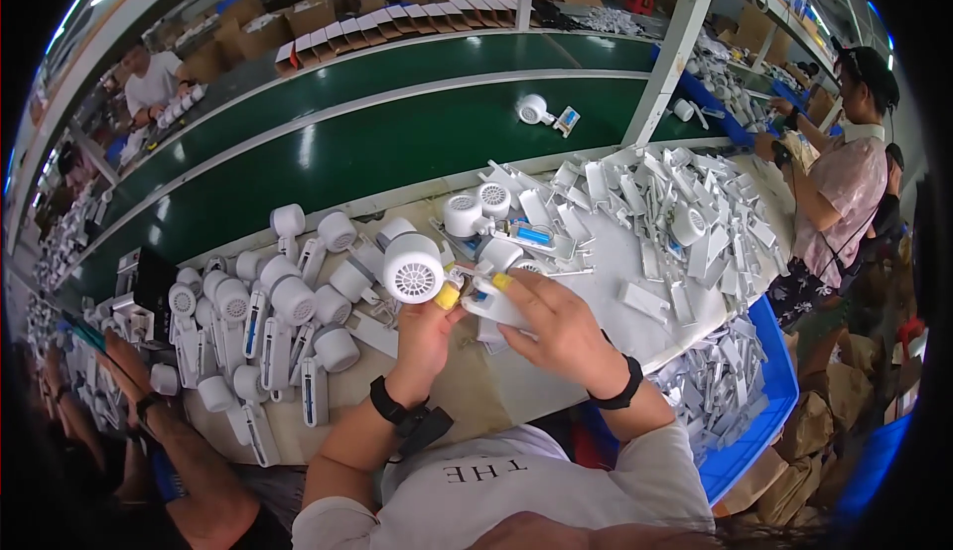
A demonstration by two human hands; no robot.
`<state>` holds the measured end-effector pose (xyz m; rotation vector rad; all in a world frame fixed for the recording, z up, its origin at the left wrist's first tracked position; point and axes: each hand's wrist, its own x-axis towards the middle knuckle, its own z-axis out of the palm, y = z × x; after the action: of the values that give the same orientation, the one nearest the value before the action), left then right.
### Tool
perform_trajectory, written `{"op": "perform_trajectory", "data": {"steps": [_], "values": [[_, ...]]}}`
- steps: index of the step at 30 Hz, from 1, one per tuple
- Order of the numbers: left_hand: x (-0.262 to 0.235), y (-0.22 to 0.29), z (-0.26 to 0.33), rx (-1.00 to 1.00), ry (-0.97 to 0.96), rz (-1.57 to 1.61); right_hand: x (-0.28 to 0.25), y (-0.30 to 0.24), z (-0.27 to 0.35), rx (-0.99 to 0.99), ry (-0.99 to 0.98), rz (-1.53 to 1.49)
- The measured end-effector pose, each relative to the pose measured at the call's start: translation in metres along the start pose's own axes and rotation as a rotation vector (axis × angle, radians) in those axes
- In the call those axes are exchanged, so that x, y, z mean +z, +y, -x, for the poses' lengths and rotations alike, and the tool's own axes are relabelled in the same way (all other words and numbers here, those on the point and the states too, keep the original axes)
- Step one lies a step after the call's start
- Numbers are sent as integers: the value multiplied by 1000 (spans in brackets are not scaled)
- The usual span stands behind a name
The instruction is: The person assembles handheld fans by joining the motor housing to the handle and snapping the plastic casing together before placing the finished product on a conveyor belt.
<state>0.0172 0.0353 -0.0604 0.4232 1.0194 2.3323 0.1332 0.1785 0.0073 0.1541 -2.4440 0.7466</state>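
My left hand point(425, 340) is closed around the neck of a white handheld fan point(413, 270), its round grille facing me. My right hand point(564, 330) grips a white plastic handle cover point(494, 305) just to the right of the fan's neck. Yellow coverings show on a left fingertip and a right fingertip. Where the fan's handle meets the cover, my fingers partly hide it. Beyond my hands lie more fans point(463, 214), one beside an open handle with a blue part point(531, 234) inside.
Many assembled fans point(291, 297) crowd the table's left. A heap of loose white covers point(685, 222) fills the right, above a blue bin point(779, 391) of similar parts. A green conveyor point(397, 138) carries one open fan point(534, 109). Co-workers stand right point(839, 173) and left point(204, 451).
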Motion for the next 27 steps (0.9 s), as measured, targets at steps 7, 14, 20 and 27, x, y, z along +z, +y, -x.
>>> {"op": "perform_trajectory", "data": {"steps": [7, 14, 20, 27], "values": [[3, 16, 9, 97, -6, -3, 9, 3, -14, -219, -118, -148], [7, 15, 17, 170, -61, -55, 11, -1, -14, -256, -102, -181], [-4, 6, 19, 169, -107, -170, 4, -5, -12, -194, -106, -227], [-1, 11, 12, 62, -55, 75, 6, 10, -11, -225, -165, -73]]}}
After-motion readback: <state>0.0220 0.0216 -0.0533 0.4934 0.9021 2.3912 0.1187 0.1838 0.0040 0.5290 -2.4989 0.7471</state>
